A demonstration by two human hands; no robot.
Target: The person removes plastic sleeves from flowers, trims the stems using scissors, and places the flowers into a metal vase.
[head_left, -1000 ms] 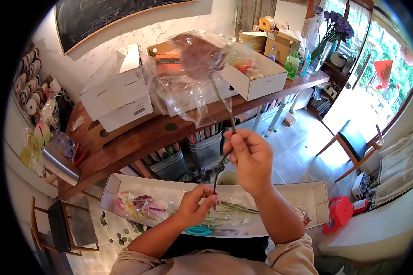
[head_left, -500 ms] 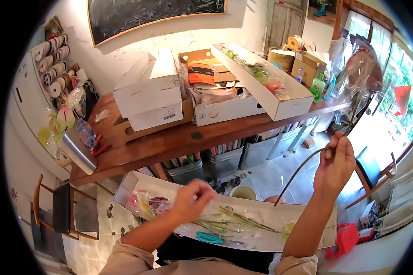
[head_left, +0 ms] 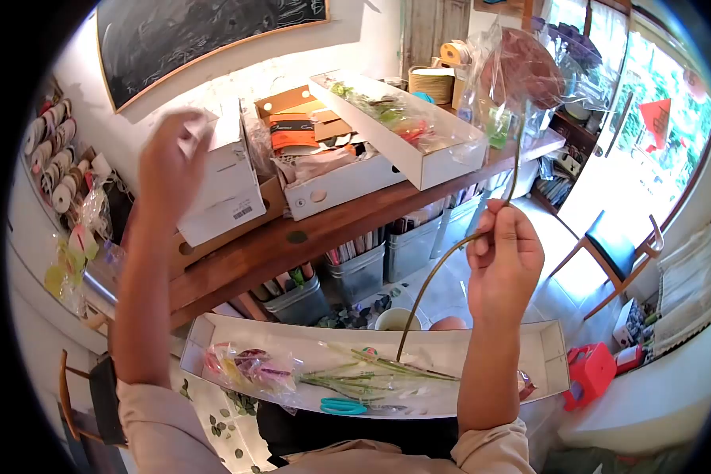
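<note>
My right hand (head_left: 504, 265) is closed around a long, curved brown stem (head_left: 423, 296), whose lower end hangs over the long white box in front of me. Upward, the stem leads to a large reddish-brown bloom (head_left: 521, 67) in clear plastic. My left hand (head_left: 170, 166) is raised in front of the white carton (head_left: 225, 193), blurred, with its fingers bent and apart and nothing visible in them. Inside the long white box (head_left: 549, 347) lie green stems (head_left: 355, 383), plastic-wrapped flowers (head_left: 249, 367) and teal-handled scissors (head_left: 344, 406).
Across the wooden table (head_left: 312, 237) stand an open box of packing material (head_left: 332, 189) and a tilted white flower box (head_left: 442, 170). Metal bins (head_left: 359, 272) sit below. A dark-seated chair (head_left: 608, 245) and a red plastic item (head_left: 588, 375) are at right; leaves litter the floor.
My left hand has risen from above the long box to the upper left. My right hand still grips the stem and appears further left. The view has turned rightward.
</note>
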